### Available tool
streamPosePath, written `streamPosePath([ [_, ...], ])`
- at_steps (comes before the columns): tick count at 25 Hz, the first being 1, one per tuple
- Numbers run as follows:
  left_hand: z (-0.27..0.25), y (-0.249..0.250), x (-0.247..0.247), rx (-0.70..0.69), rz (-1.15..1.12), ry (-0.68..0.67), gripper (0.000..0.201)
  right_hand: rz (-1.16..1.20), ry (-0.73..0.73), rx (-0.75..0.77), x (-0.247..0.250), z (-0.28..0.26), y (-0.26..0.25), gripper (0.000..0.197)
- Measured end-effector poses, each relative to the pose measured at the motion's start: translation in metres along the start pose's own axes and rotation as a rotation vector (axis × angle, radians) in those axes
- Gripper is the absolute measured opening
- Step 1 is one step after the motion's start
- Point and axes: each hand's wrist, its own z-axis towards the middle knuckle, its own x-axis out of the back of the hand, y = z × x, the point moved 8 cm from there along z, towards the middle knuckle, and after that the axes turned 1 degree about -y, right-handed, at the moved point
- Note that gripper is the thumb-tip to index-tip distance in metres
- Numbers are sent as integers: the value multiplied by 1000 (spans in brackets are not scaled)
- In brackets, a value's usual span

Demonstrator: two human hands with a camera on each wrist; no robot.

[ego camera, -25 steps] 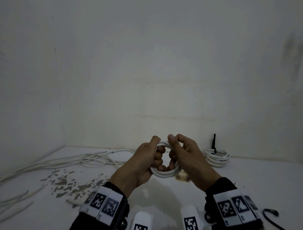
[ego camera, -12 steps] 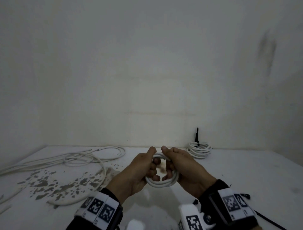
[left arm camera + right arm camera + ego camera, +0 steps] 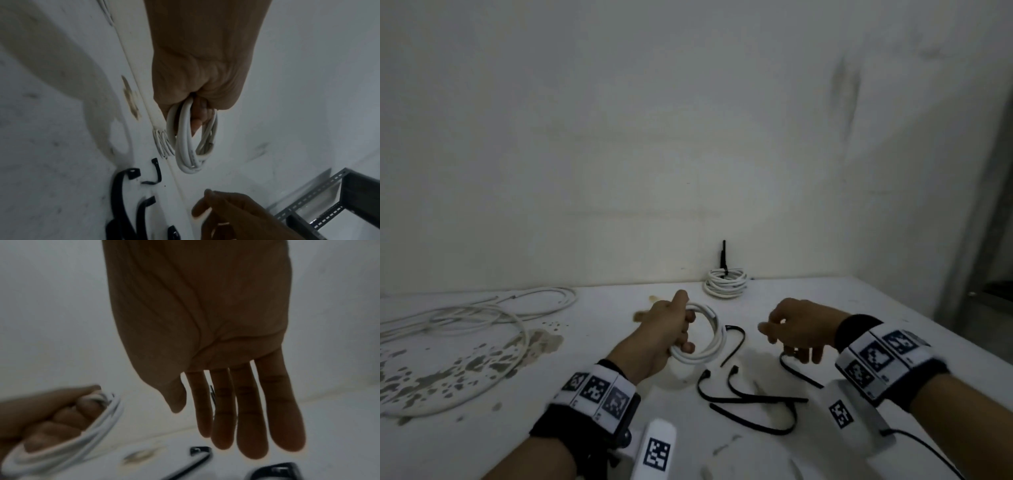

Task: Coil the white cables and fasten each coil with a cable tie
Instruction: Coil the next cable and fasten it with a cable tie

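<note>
My left hand [image 3: 671, 329] grips a small coil of white cable [image 3: 710, 339] above the white table [image 3: 859, 308]; the coil [image 3: 191, 142] hangs from the curled fingers in the left wrist view. My right hand [image 3: 794, 329] is off the coil, to its right, its fingers [image 3: 246, 410] straight and holding nothing. Several black cable ties [image 3: 753, 401] lie on the table below and between the hands. A tied white coil [image 3: 726, 282] with a black tie sticking up rests at the back wall. Loose white cables [image 3: 482, 315] sprawl at the left.
Dark stains [image 3: 448, 370] spot the table's left part. A metal rack [image 3: 339, 203] stands past the table's right side. A black wire [image 3: 928, 452] trails from the right wrist camera.
My right hand has let go of the coil and moved right, fingers spread over the cable ties. The left hand keeps the coil, held lower. The head view has swung to the right.
</note>
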Motion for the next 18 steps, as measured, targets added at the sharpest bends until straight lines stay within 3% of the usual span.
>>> streamPosePath([
  [3, 8, -3, -27, 13, 49, -33, 41, -310, -43, -102, -14, 7, 27, 44],
  [6, 8, -1, -50, 1, 49, -81, 41, -286, -32, -98, -26, 19, 39, 37],
  [9, 7, 2, -61, -15, 41, -93, 41, -37, 94, -26, -13, 16, 37, 20],
  [12, 9, 2, -64, -26, 61, -78, 41, 562, 324, 116, 19, -6, 23, 19],
  [14, 13, 1, -66, -30, 70, -57, 42, 847, 334, 233, 30, -23, 7, 18],
  [18, 16, -1, -71, -44, 104, -50, 46, 785, 371, 396, 33, -36, -16, 13],
])
